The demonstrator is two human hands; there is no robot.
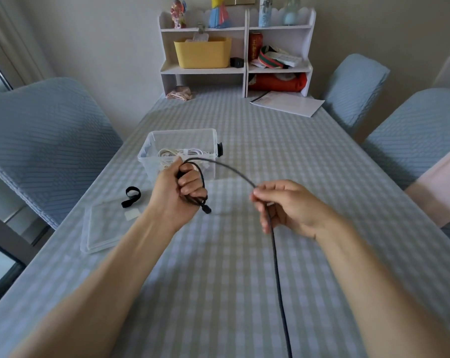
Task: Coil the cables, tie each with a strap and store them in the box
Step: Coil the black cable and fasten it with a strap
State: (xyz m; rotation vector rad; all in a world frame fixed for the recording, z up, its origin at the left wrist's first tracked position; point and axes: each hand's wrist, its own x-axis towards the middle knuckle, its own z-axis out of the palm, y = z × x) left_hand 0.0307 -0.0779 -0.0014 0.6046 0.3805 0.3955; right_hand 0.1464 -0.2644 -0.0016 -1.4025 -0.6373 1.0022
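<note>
My left hand point(178, 191) grips a small coil of a black cable point(234, 169), whose plug hangs just below the fist. From the fist the cable arcs right to my right hand point(287, 206), which pinches it between thumb and fingers. Below that hand the cable runs straight down the table to the frame's bottom edge. Behind my left hand stands a clear plastic box point(151, 148) holding a tied white cable point(178, 152). A black strap point(131, 196) lies on the tablecloth left of my left hand.
The box's clear lid point(103, 232) lies flat near the table's left edge. A white shelf unit point(235, 51) and papers point(287, 103) stand at the far end. Blue-covered chairs point(43, 140) flank both sides of the checked table.
</note>
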